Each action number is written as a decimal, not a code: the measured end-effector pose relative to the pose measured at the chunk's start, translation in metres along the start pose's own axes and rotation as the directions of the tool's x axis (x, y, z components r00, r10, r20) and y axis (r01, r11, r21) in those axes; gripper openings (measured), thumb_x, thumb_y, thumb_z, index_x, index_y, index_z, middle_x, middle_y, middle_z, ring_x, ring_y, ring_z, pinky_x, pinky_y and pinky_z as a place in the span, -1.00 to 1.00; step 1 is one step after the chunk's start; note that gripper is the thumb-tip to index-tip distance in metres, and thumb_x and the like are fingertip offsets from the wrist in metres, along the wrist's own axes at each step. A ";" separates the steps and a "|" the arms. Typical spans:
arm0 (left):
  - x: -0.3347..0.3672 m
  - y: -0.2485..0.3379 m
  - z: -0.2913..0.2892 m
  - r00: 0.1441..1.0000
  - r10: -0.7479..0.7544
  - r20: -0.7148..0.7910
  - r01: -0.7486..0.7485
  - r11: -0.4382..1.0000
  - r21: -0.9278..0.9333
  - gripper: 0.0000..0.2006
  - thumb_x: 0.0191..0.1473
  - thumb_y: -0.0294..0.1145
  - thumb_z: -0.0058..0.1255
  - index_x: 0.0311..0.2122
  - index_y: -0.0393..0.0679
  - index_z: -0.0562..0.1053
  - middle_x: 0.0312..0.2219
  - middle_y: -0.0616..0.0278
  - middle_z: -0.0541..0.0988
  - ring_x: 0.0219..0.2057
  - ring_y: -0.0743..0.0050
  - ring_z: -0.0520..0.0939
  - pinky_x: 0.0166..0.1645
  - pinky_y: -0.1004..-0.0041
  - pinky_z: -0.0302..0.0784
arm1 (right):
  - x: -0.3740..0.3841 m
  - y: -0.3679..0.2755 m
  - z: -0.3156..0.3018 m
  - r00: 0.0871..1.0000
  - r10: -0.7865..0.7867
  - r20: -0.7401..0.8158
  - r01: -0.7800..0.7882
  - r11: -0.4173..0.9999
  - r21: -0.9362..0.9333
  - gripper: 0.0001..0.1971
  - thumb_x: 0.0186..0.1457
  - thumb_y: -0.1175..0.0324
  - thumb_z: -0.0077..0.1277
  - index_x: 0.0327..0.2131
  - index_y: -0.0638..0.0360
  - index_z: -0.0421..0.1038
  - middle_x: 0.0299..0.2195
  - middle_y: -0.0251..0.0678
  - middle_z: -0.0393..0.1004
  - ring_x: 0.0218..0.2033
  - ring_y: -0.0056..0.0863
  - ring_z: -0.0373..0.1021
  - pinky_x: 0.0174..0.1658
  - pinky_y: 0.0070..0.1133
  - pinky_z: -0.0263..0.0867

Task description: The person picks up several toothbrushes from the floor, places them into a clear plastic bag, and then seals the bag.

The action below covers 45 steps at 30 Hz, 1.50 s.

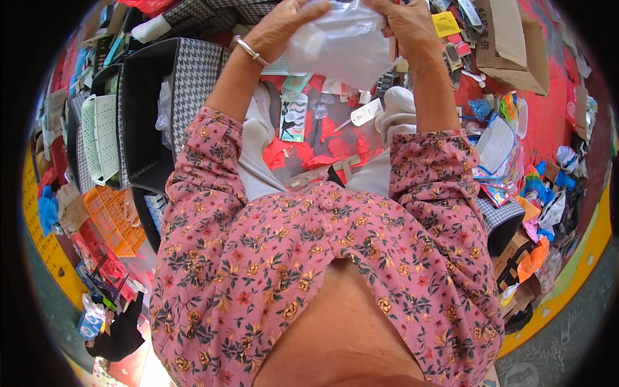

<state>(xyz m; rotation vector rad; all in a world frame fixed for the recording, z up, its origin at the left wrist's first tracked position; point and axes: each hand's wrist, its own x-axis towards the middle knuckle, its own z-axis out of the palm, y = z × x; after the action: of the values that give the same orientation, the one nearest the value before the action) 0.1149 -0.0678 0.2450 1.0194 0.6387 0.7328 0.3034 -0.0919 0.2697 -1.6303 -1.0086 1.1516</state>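
A clear, cloudy plastic bag point(342, 48) hangs between my hands at the top of the view. My left hand point(282, 27), with a white bangle at the wrist, grips the bag's left side; its fingertips are slightly blurred. On the opposite side my right hand point(412, 27) pinches the bag's upper edge between thumb and fingers. What the bag holds, if anything, I cannot make out. Below it, between my legs, lie a blister card point(294, 118) of small items, a white tag point(367, 112) and a pale green plastic piece point(297, 84).
To the left stand black fabric bins with a houndstooth pattern point(201, 84), a pale green basket point(100, 138) and an orange crate point(116, 219). At the right are an open cardboard box point(516, 55), plastic packets point(496, 155) and scattered small goods. A person in black point(122, 332) is at lower left.
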 end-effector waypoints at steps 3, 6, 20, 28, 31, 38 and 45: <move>0.010 -0.016 -0.010 0.985 -0.113 -0.130 0.140 0.966 0.217 -0.66 -0.01 -0.20 -0.14 -0.22 -0.25 0.26 -0.37 0.24 0.41 -0.37 0.54 0.43 -0.27 0.54 0.37 | 0.001 -0.002 0.001 0.999 -0.003 -0.038 -0.002 0.991 -0.131 -0.78 -0.26 0.26 0.11 -0.60 0.18 0.34 -0.76 -0.41 0.26 -0.78 -0.66 0.16 -0.69 -0.67 0.10; 0.012 -0.026 -0.012 0.955 -0.160 -0.249 0.179 0.982 0.054 -0.78 0.00 -0.28 -0.14 -0.38 -0.24 0.39 -0.53 0.32 0.47 -0.54 0.64 0.47 -0.43 0.59 0.42 | 0.002 0.001 -0.006 0.995 -0.032 -0.098 0.012 0.981 -0.195 -0.78 -0.26 0.31 0.13 -0.67 0.23 0.32 -0.78 -0.41 0.25 -0.79 -0.69 0.13 -0.71 -0.68 0.04; 0.007 -0.023 -0.004 0.966 -0.230 -0.119 0.189 0.940 -0.284 -0.82 -0.10 -0.37 0.01 -0.40 -0.26 0.41 -0.50 0.28 0.49 -0.51 0.60 0.49 -0.39 0.60 0.44 | 0.020 0.021 -0.010 0.917 -0.204 -0.344 0.239 0.969 0.061 -0.81 -0.24 0.40 0.08 -0.51 0.34 0.41 -0.64 -0.44 0.35 -0.65 -0.74 0.20 -0.58 -0.77 0.12; 0.010 -0.026 -0.005 0.965 -0.144 -0.219 0.095 0.971 -0.219 -0.82 -0.15 -0.37 0.06 -0.42 -0.24 0.41 -0.53 0.27 0.49 -0.54 0.58 0.50 -0.44 0.58 0.45 | -0.003 0.009 0.012 0.989 -0.121 -0.084 0.130 0.984 0.121 -0.78 -0.23 0.26 0.12 -0.62 0.22 0.40 -0.73 -0.45 0.32 -0.76 -0.77 0.16 -0.69 -0.78 0.08; 0.010 -0.022 0.002 0.964 -0.103 -0.246 0.096 0.995 -0.039 -0.81 -0.13 -0.33 0.05 -0.41 -0.23 0.41 -0.53 0.30 0.48 -0.56 0.63 0.48 -0.48 0.61 0.41 | -0.006 0.009 0.022 0.998 -0.003 0.057 -0.004 0.993 0.121 -0.74 -0.25 0.20 0.14 -0.65 0.20 0.39 -0.75 -0.46 0.30 -0.81 -0.78 0.11 -0.77 -0.77 -0.01; 0.008 -0.020 0.007 0.990 -0.121 -0.070 0.122 0.992 0.021 -0.74 0.04 -0.25 -0.21 -0.36 -0.25 0.39 -0.48 0.33 0.47 -0.47 0.70 0.44 -0.34 0.66 0.34 | 0.009 0.025 0.022 0.971 0.149 0.186 -0.211 0.902 0.377 -0.76 -0.28 0.29 0.15 -0.67 0.27 0.37 -0.84 -0.42 0.22 -0.88 -0.71 0.08 -0.81 -0.74 -0.06; 0.011 -0.037 -0.014 0.982 -0.135 -0.135 0.149 0.984 0.100 -0.77 0.03 -0.31 -0.26 -0.38 -0.27 0.36 -0.55 0.33 0.39 -0.47 0.61 0.41 -0.29 0.57 0.35 | -0.003 0.021 0.025 0.993 -0.085 0.080 0.072 0.985 0.155 -0.85 -0.30 0.39 0.12 -0.60 0.27 0.42 -0.80 -0.44 0.28 -0.81 -0.77 0.11 -0.75 -0.78 -0.01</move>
<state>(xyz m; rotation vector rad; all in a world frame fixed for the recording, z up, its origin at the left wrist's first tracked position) 0.1200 -0.0639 0.2049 1.0217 0.8620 0.6460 0.2817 -0.0957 0.2463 -1.4192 -1.0060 1.2239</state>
